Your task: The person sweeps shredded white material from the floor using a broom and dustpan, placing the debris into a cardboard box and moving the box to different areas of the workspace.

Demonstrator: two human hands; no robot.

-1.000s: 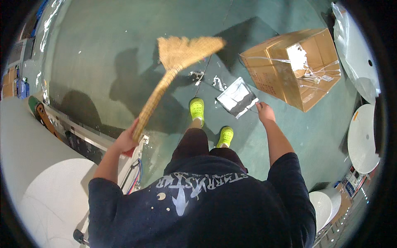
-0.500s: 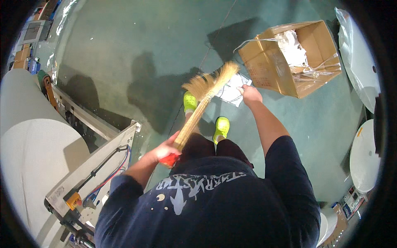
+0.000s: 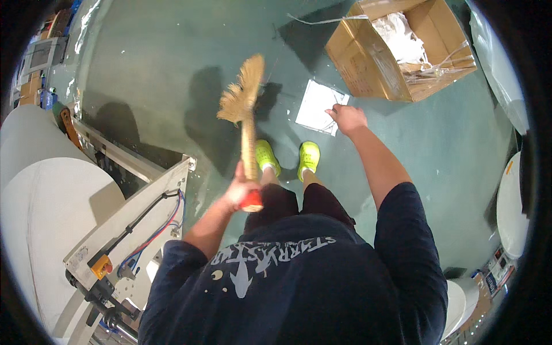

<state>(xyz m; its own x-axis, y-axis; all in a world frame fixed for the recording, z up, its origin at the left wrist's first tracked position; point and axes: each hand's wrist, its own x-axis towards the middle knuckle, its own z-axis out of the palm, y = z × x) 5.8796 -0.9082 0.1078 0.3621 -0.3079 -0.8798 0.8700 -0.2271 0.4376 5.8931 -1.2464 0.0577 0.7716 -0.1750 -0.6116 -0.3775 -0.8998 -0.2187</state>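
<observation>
My left hand is closed round the handle of a straw broom, just above its red end. The broom is raised in front of my legs, its bristles fanned out and pointing away from me. Ahead and to the right, my right hand is closed at the right edge of a flat white sheet-like piece with thin dark lines across it. Its fingers partly hide that edge. Whether the piece rests on the floor or hangs just over it, I cannot tell.
An open cardboard box with white scraps and clear wrap stands at the far right. Large white rolls and a metal machine frame with cables line my left. More white rolls stand right. My feet wear yellow-green clogs.
The broom has swung left and now points more straight ahead, away from the white piece. My left hand has shifted right. My feet stand more side by side.
</observation>
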